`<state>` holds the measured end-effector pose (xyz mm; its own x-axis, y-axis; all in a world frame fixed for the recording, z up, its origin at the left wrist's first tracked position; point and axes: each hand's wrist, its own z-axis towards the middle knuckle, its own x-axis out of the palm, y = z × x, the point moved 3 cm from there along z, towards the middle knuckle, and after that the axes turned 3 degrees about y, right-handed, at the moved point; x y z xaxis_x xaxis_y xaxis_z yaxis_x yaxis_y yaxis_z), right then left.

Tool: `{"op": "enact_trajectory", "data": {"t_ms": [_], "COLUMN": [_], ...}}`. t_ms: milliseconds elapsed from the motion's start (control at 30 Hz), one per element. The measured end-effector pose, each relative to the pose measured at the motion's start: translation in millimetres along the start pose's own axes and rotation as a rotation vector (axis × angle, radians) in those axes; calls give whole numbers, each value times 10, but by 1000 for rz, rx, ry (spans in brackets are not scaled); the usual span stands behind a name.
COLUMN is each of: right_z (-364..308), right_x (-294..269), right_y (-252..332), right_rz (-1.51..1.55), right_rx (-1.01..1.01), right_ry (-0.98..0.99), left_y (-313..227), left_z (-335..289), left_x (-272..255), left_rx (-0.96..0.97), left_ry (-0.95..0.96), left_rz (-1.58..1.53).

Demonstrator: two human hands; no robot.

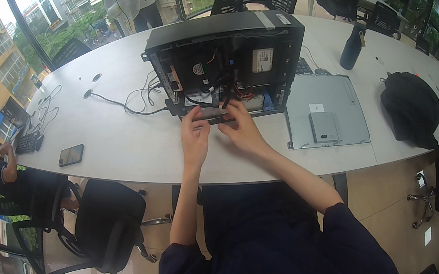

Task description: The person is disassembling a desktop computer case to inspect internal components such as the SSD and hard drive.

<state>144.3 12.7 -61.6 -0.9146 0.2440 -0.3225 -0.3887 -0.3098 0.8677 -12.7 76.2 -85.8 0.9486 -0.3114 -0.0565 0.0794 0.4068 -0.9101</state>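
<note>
An open black desktop computer case [222, 26] stands on the table in front of me, its inside facing me. Dark and coloured cables [228, 79] run through its middle, beside a drive with a white label [263, 60]. At the lower edge of the opening, my left hand [195, 139] has bent fingers, with the thumb apart from them. Close beside it, my right hand [243, 133] reaches its fingertips in to the bundled cables, thumb also held apart. I make out nothing gripped in either hand; the right fingertips are partly lost among the cables.
Right of the case lies a grey metal side panel [343, 103]. Beyond it are a dark bottle [352, 49] and a black backpack [413, 108]. A phone [71, 155] and loose cables [122, 102] lie to the left. A seated person [8, 171] is at the far left.
</note>
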Motion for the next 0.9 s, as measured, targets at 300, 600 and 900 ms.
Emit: {"op": "enact_trajectory", "data": {"t_ms": [300, 600, 900], "right_z": [-381, -850, -1015], "right_x": [-231, -2085, -3632], "right_y": [178, -102, -987], "right_rz": [29, -709, -309], "right_rx": [79, -65, 649], "right_ry": [1, -406, -445], "left_y": [-117, -482, -406], "left_z": [-85, -780, -654], "left_x": [132, 1245, 1933], "left_rx": [12, 383, 247], "left_ry": [61, 590, 617], "left_rz": [206, 616, 605]}}
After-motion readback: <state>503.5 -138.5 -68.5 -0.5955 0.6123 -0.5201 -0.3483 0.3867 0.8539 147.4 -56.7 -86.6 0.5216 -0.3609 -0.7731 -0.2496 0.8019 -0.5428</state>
